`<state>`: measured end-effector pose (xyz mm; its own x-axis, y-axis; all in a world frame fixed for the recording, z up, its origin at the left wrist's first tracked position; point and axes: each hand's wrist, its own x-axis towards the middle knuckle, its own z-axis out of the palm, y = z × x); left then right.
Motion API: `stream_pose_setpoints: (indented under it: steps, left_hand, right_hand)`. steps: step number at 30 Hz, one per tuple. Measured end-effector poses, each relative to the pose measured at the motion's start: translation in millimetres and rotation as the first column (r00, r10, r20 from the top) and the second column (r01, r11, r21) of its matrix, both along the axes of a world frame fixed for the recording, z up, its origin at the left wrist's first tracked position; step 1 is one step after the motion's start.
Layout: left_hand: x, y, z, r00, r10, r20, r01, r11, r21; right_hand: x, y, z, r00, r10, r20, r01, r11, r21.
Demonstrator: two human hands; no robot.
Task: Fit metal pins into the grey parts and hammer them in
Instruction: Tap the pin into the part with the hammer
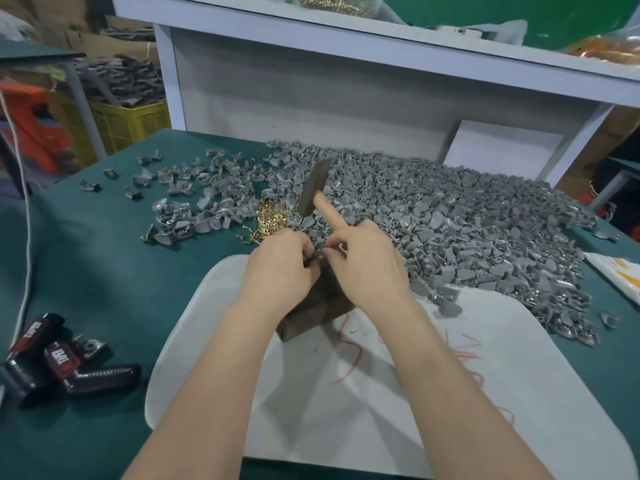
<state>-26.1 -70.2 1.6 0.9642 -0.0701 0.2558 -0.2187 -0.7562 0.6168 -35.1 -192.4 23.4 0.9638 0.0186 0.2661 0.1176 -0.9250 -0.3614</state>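
**Desk:** Green tabletop [86,271] is carrying a heap of grey parts [450,220]. Where is the work happening?

**Photographer:** Over the dark block [311,317]. The left hand [277,268] is curling in and pinching something small, seemingly one of those parts, mostly hidden by its fingers. The right hand [370,268] is gripping the hammer [313,192] by its handle while helping at the same spot. Brass pins [272,220] are lying just beyond.

**Desk:** What is threatening the job?

**Photographer:** A crooked pin is likely bending under the blow, and fingertips are crowding the strike point.
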Motion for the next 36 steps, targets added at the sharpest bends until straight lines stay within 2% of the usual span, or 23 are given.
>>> stream_pose_setpoints:
  steps: [7,16,22,28,31,33,36]
  left_hand:
    - [1,0,-1,1.0,0.002,0.003,-0.002,1.0,0.013]
    - [-1,-1,0,1.0,0.025,0.004,-0.025,0.999,0.026]
    - [-1,-1,1,1.0,0.023,0.017,-0.024,0.999,0.033]
    - [-2,-2,2,0.999,0.023,0.024,-0.024,0.998,0.05]
    - [-2,-2,2,1.0,0.02,0.02,-0.021,0.998,0.053]
    - [-4,-2,3,0.999,0.026,0.019,-0.027,0.998,0.052]
    - [-4,-3,3,0.999,0.034,0.019,-0.035,0.997,0.061]
  right_hand:
    - [4,5,-4,1.0,0.016,-0.002,-0.016,1.0,-0.025]
    - [6,6,-7,0.999,-0.03,-0.025,0.032,0.995,0.096]
    - [5,6,-12,1.0,-0.012,0.012,0.012,0.999,0.041]
    - [9,4,-11,1.0,0.006,-0.02,-0.006,0.999,0.038]
    - [10,2,-7,0.997,0.017,-0.074,-0.01,0.996,0.084]
    - [9,-2,-5,0.995,0.029,-0.09,-0.012,0.984,0.176]
    - [2,-13,3,1.0,0.016,-0.014,-0.011,0.958,0.286]
